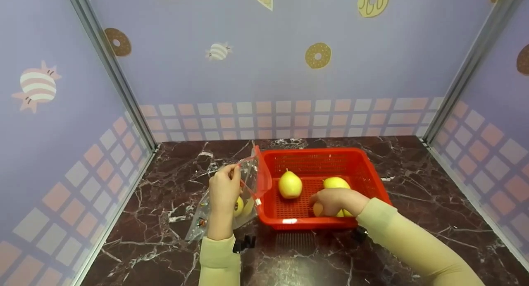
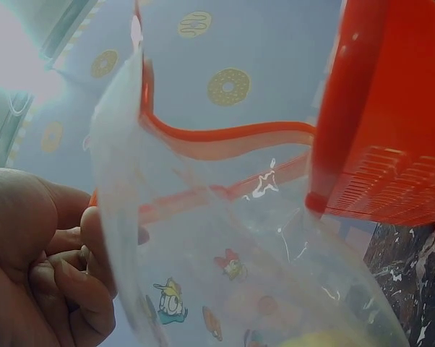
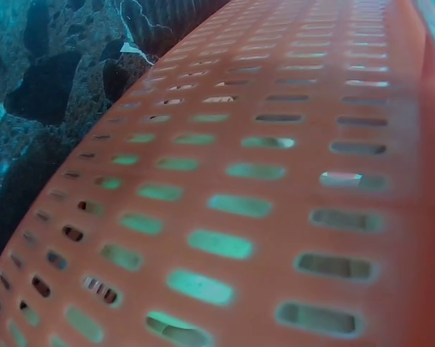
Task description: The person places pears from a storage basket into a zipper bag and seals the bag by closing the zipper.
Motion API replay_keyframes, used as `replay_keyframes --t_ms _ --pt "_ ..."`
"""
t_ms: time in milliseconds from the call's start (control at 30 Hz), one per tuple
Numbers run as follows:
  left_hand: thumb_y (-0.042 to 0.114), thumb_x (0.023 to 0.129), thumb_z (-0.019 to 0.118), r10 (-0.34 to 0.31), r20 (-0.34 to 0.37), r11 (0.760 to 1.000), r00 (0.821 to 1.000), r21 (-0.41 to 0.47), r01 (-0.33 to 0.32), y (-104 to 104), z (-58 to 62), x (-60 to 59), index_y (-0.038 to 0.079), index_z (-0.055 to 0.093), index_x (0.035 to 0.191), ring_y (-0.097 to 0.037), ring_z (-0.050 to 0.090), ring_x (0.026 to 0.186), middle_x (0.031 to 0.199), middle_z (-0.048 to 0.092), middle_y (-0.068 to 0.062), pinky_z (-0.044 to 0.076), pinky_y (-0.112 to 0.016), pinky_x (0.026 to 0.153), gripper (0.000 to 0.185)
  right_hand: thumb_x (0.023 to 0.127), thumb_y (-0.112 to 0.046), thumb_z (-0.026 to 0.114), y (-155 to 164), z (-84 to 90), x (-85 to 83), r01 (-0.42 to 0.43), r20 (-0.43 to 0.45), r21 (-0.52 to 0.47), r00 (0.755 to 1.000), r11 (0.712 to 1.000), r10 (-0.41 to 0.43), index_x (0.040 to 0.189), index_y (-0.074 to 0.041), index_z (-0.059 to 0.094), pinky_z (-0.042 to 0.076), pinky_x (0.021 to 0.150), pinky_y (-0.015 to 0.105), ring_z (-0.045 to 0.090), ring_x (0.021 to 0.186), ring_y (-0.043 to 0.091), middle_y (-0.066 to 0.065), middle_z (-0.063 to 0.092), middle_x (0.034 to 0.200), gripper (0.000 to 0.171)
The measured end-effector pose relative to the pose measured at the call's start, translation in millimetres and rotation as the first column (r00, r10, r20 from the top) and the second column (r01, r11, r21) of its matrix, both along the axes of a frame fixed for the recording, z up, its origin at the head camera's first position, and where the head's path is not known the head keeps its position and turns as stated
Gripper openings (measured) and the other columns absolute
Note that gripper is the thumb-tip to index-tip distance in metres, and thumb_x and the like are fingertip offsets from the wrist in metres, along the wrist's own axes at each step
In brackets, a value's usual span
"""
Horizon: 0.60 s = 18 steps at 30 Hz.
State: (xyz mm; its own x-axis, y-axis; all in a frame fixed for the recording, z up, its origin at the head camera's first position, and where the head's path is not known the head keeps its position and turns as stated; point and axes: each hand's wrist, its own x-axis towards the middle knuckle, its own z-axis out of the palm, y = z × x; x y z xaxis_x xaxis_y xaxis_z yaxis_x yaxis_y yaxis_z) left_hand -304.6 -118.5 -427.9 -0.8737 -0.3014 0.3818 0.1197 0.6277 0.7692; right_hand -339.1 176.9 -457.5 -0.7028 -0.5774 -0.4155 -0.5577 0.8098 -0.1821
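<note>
My left hand [image 1: 223,191] pinches the open rim of a clear zip bag [image 2: 203,253] with a red seal strip and small cartoon prints. Inside the bag, low down, yellow pears [image 1: 239,206] show through the plastic. The bag's mouth stands spread against the left wall of a red plastic basket [image 1: 285,221]. Reaching into the basket's right part, my right hand [image 1: 335,200] curls its fingers down over a yellow pear [image 1: 318,209], its grip partly hidden by the hand. Behind that hand lies another pear [image 1: 337,182]; a separate pear [image 1: 290,185] stands upright left of it.
The basket and bag rest on a dark red marbled tabletop [image 1: 165,244]. Purple printed panels [image 1: 289,79] enclose the back and both sides. In the right wrist view, the basket's slotted wall [image 3: 239,173] fills most of the picture.
</note>
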Motion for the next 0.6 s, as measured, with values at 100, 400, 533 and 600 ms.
replay_keyframes --t_ms 100,400,533,600 --pt "0.021 0.101 0.061 -0.004 0.008 1.0 1.0 0.009 0.004 0.0 0.2 -0.2 0.005 0.078 0.112 -0.001 0.051 0.037 0.06 0.065 -0.003 0.048 -0.027 0.05 0.026 0.084 -0.012 0.07 2.6 -0.9 -1.2 -0.028 -0.01 -0.024 1.0 0.999 0.028 0.129 -0.005 0.067 0.051 0.1 0.048 0.063 0.096 0.025 0.015 0.072 0.116 0.045" --pt "0.021 0.102 0.061 -0.012 0.021 1.0 1.0 0.026 0.012 -0.5 -0.2 -1.1 0.005 0.078 0.112 -0.001 0.052 0.037 0.06 0.065 -0.003 0.045 -0.025 0.047 0.026 0.083 -0.013 0.073 5.5 -3.0 -2.9 0.067 0.031 -0.087 0.997 0.994 -0.064 0.125 -0.007 0.068 0.055 0.088 0.043 0.056 0.087 0.021 0.011 0.07 0.105 0.043" --pt "0.022 0.102 0.06 -0.012 0.029 1.0 0.999 0.023 0.012 -0.7 -0.1 -1.1 0.006 0.078 0.113 0.0 0.052 0.037 0.061 0.066 -0.003 0.047 -0.025 0.048 0.026 0.08 -0.014 0.075 6.2 -3.0 -2.4 0.047 -0.001 -0.121 0.999 0.992 -0.047 0.119 -0.006 0.069 0.054 0.086 0.04 0.055 0.083 0.02 0.009 0.069 0.098 0.04" --pt "0.022 0.102 0.06 -0.01 0.033 1.0 0.999 0.021 0.009 -0.8 0.0 -0.9 0.007 0.078 0.113 0.0 0.052 0.036 0.06 0.066 -0.003 0.047 -0.026 0.049 0.026 0.079 -0.015 0.075 6.7 -2.9 -2.1 0.038 -0.016 -0.135 0.999 0.99 -0.04 0.117 -0.005 0.069 0.054 0.086 0.04 0.055 0.082 0.02 0.009 0.069 0.096 0.04"
